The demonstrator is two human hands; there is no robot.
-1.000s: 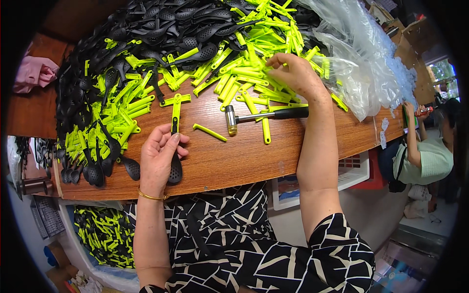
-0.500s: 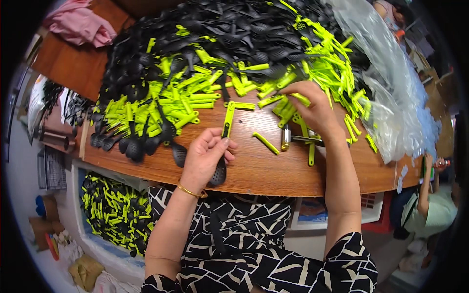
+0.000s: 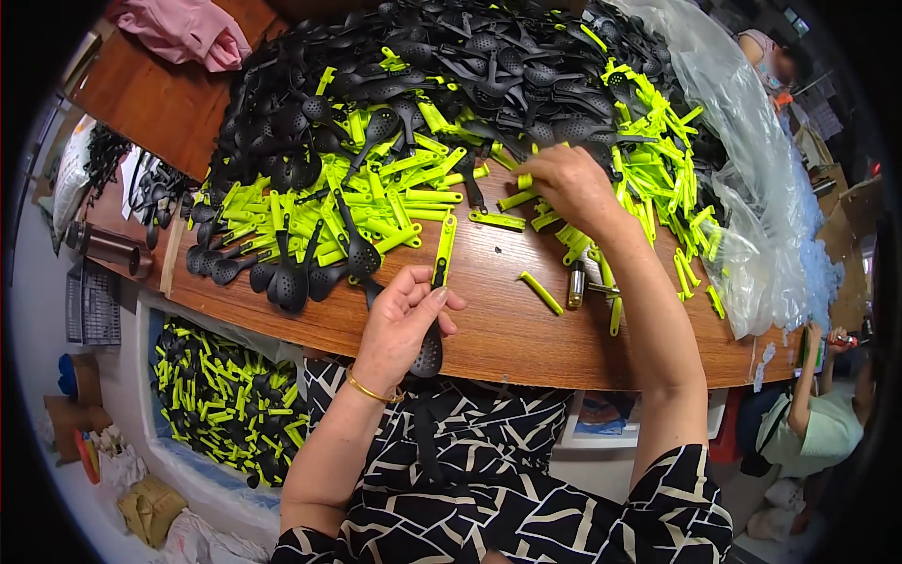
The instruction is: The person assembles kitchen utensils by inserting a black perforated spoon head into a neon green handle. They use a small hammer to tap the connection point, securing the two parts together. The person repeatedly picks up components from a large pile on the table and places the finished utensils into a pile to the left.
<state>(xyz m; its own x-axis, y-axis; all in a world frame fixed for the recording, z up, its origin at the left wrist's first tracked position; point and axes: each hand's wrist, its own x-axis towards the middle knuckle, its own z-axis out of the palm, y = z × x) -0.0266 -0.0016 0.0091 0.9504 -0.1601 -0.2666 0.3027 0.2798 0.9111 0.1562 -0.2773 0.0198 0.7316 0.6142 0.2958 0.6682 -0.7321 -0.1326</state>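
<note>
My left hand (image 3: 406,318), near the front of the table, is closed on a black slotted spoon (image 3: 428,355). A lime-green handle piece (image 3: 445,246) points up from the spoon's shank, away from me. Further right and farther back, my right hand (image 3: 571,186) reaches over the green pieces with its fingers bent. Its fingertips close round a lime-green handle (image 3: 524,180), partly covered by the fingers. Between the hands lie one loose handle (image 3: 541,292) and another green piece (image 3: 498,221). A shiny metal cylinder (image 3: 576,285) with a rod sits below my right wrist.
Black slotted spoons (image 3: 470,66) are heaped across the back. Green handles pile up at left (image 3: 376,193) and right (image 3: 658,160). Clear plastic sheeting (image 3: 742,188) drapes the right side. Below the table's left edge, a white bin (image 3: 150,376) holds green-and-black utensils. Another person (image 3: 808,414) is at far right.
My right hand has moved a little left and back over the green pieces. The left hand keeps hold of the slotted spoon. The whole view has shifted slightly.
</note>
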